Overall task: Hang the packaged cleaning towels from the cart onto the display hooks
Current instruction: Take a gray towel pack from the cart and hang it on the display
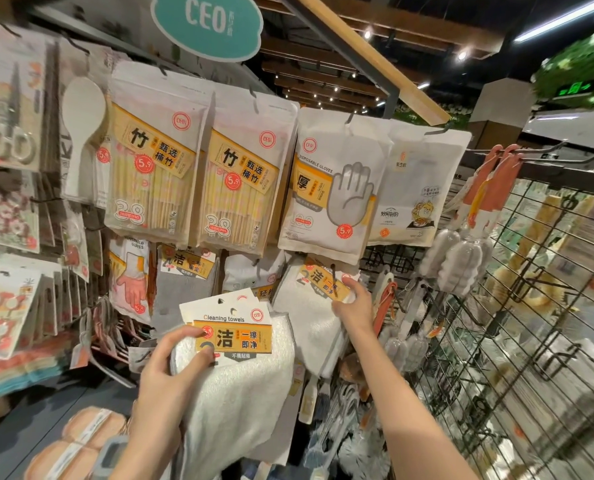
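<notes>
Store pegboard display: left hand grips a soft, light towel pack by its stiff card header; right hand, fingers loosely spread, touches a hung pack just beyond.

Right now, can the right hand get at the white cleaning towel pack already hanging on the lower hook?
Probably yes: the right hand already touches the hanging white cleaning towel pack at its orange label, and nothing lies between them.
</notes>
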Demonstrator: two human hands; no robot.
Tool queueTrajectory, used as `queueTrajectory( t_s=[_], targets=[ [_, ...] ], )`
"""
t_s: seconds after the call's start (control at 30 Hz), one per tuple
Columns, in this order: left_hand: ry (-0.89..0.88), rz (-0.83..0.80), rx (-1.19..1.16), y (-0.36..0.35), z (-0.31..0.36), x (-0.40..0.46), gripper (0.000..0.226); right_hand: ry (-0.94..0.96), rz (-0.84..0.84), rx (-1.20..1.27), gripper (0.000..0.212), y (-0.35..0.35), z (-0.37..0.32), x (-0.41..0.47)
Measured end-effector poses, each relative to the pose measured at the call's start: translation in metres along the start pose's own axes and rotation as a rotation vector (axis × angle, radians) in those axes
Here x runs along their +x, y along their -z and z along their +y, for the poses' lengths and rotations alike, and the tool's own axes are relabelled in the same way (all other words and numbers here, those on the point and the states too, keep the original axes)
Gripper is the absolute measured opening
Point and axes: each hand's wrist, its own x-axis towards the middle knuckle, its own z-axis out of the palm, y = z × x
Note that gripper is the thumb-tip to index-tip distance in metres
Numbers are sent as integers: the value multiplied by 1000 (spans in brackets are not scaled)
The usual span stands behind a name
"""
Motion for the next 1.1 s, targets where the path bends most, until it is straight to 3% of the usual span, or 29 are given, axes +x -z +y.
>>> queueTrajectory(
  t_s=[0.3,0.53,0.67,0.8,1.1],
  targets=[
    [24,-28,-62,0,0,-3,44,-8,-142,-81,61,18,-5,-12],
    [-25,-3,-106,-3,2,-12,51,85,-81,-28,32,29,-9,-47],
    [-41,-23,-96,-4,0,-17,56,195,-224,-28,15,26,-27,-67],
    [-76,-22,-75,-6,-2,-22,48,224,-394,-57,21,14,-44,-89],
    [-112,-11,-53,-6,2,-33,47,231,-490,-44,29,7,-48,-119]
  ],
)
